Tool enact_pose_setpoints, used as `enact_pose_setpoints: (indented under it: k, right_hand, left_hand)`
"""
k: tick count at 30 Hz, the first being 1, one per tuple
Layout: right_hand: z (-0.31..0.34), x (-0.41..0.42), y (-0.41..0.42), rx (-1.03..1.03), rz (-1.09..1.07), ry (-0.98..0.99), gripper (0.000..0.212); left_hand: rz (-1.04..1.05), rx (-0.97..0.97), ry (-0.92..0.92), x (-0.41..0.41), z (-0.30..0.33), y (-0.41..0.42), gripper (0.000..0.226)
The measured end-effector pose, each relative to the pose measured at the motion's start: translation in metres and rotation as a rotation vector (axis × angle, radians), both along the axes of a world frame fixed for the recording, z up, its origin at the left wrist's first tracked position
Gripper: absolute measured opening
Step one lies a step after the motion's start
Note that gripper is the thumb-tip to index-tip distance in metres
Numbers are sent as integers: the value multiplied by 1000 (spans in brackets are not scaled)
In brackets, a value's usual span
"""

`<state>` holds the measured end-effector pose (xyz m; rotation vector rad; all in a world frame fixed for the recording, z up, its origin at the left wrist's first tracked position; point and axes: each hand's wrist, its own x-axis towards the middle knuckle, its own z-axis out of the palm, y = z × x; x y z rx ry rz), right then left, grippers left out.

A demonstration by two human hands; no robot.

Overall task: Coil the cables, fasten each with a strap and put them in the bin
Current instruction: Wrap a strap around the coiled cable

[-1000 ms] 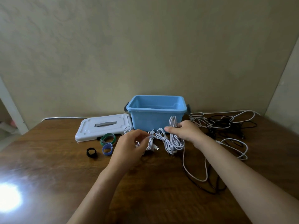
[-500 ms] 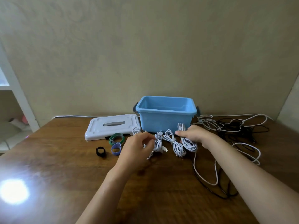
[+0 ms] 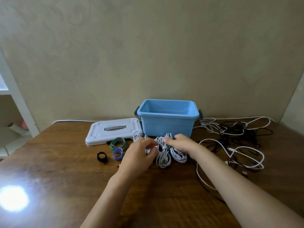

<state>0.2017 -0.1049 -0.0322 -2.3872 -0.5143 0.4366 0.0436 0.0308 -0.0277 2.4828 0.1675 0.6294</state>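
Fingers of both hands curl into the white coiled cables (image 3: 164, 155) on the bench (image 3: 65, 178), left hand (image 3: 139, 155) and right hand (image 3: 182, 143) gripping bundles just before the empty blue bin (image 3: 167, 122). Loose cables (image 3: 233, 137) remain right; spare straps (image 3: 118, 143) left. Since earlier, hands drew closer together

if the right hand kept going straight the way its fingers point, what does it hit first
The right hand points left over the coiled white cables, toward the left hand. It would likely meet the left hand's fingers first, though depth is unclear.
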Motion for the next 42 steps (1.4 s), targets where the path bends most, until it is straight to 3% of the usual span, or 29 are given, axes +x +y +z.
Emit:
enact_pose_setpoints:
  k: [7,14,23,27,30,33,38,42]
  right_hand:
    - [4,-4,-10,-78,25,-95,71]
    - [18,-6,-34,66,-11,-182,36]
    - [12,-18,-40,85,115,-220,38]
    - [10,-19,-23,-3,-33,-354,31]
    - [6,-7,-22,76,-165,-268,13]
    - [-1,1,-28,89,-191,-215,21]
    - [-8,-6,-29,63,-152,-482,21]
    - [-1,-13,-26,-30,-74,-440,38]
  left_hand:
    - [-3,26,1,1,1,-4,23]
    - [0,37,8,3,0,-6,22]
    - [-4,42,6,0,1,-5,21]
    - [-14,59,22,0,0,-6,21]
    - [-15,62,25,-1,0,-6,21]
    - [-17,69,22,0,0,-7,21]
    - [-16,78,12,0,0,-6,21]
    - [-19,83,7,0,1,-6,21]
